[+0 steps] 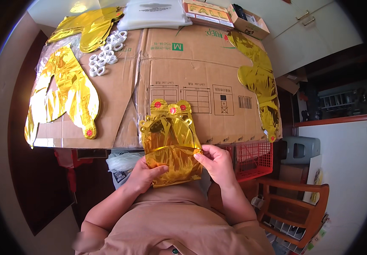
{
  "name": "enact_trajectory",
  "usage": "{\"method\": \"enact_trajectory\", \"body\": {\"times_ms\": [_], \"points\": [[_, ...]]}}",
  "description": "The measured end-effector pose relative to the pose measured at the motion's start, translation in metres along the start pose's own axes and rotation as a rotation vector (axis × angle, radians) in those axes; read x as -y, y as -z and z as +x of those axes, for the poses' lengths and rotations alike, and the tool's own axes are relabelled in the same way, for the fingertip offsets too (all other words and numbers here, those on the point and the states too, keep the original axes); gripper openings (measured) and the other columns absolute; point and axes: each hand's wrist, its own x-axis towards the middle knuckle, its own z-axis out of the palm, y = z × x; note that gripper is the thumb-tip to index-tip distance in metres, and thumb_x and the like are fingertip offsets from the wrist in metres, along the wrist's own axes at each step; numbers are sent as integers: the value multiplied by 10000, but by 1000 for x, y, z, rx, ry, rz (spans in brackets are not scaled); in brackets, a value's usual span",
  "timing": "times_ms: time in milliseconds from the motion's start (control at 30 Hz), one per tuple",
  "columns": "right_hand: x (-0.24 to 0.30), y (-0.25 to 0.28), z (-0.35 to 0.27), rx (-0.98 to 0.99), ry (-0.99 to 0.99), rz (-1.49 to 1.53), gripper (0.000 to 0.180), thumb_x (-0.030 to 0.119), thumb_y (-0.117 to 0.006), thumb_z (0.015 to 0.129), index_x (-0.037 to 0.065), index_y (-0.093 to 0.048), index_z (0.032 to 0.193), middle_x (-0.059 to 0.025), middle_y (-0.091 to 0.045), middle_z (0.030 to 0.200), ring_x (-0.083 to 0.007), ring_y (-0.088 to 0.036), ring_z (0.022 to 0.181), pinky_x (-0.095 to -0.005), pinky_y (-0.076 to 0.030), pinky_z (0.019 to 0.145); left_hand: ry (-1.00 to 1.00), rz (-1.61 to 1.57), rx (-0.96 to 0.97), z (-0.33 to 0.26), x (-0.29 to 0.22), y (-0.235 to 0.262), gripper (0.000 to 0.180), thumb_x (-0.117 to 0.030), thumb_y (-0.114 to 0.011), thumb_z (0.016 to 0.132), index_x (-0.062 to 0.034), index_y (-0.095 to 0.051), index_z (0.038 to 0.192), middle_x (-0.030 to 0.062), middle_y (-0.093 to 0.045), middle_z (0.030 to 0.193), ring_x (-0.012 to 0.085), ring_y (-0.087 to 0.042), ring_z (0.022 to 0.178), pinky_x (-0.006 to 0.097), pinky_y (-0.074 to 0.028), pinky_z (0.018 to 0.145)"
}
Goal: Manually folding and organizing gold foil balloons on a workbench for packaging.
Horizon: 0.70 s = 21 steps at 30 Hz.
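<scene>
Folded gold foil balloons (172, 159) hang over the table's front edge toward my lap, their upper ends resting on the cardboard. Round tabs with red stickers stick out at the top. My left hand (143, 175) grips the lower left side, thumb lying across the front. At the right edge my right hand (215, 162) pinches the foil between thumb and fingers. Another flat gold foil balloon (79, 97) lies to the left, with a red-stickered tab near the front edge. A long gold foil balloon (262, 78) stretches down the table's right side.
Rolls of white ribbon (109, 49) sit at the back left beside stacked gold foil (94, 27). Clear plastic bags (149, 15), a flat printed box (209, 15) and a small open box (249, 23) line the back. A red crate (255, 159) and wooden chair (292, 208) stand at right.
</scene>
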Motion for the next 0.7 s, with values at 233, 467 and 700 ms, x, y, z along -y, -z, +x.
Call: {"method": "enact_trajectory", "body": {"times_ms": [233, 467, 700], "points": [[2, -2, 4, 23, -35, 338, 335, 26, -653, 961, -59, -575, 1275, -69, -705, 1043, -69, -645, 870, -220, -524, 805, 0, -20, 27, 1, -2, -4, 379, 6, -661, 924, 4, -576, 1294, 86, -682, 1203, 162, -658, 1062, 328, -528, 944], [2, -4, -6, -78, -23, 144, 343, -7, -663, 941, -53, -573, 1269, -58, -694, 1059, -54, -640, 918, -216, -518, 810, 8, -43, 27, 2, -2, -5, 383, -2, -663, 922, 2, -579, 1296, 98, -679, 1216, 181, -662, 1077, 346, -529, 957], [-12, -8, -9, -165, 25, 24, 317, -14, -666, 936, -52, -610, 1246, -45, -705, 1032, -50, -638, 898, -211, -516, 795, 11, -66, 33, 1, -5, -10, 363, 33, -623, 937, -3, -585, 1296, 93, -676, 1220, 169, -661, 1063, 332, -537, 947]]}}
